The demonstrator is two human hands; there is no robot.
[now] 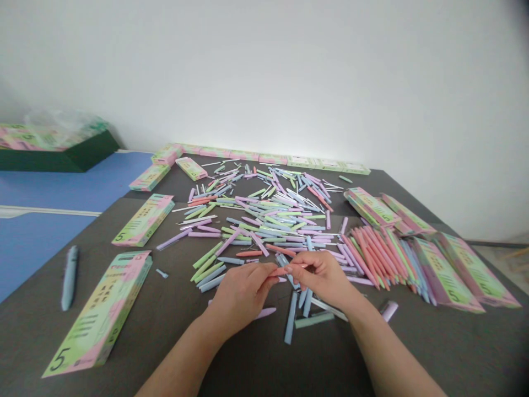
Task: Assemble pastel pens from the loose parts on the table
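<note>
Between my two hands is a salmon-orange pen point(281, 271), held level over the dark table point(177, 342). My left hand point(243, 292) pinches its left end. The thumb and fingers of my right hand point(320, 275) close on its right end. Whether the pen is one piece or parts being joined I cannot make out. Just below my hands lie blue pen barrels point(291, 318), a green barrel point(314, 320) and a purple barrel point(265, 312). Beyond them spreads a loose heap of pastel barrels, caps and thin white refills point(285, 212).
Orange, purple, green and blue pens point(374, 256) lie in a row at right, beside printed cartons point(450, 275). More cartons point(99, 309) stand at left and along the back edge. A thick blue pen point(69, 278) lies far left. A dark green bin point(88, 150) sits on a blue surface.
</note>
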